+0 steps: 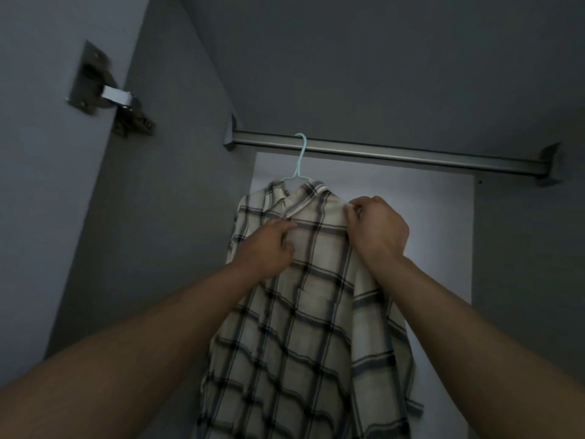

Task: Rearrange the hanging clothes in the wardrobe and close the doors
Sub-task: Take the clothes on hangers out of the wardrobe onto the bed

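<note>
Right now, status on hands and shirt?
Right hand pinching plaid shirt at shoulder. Left hand on its front. Shirt on hanger, hooked over rail. Nothing blocking.
</note>
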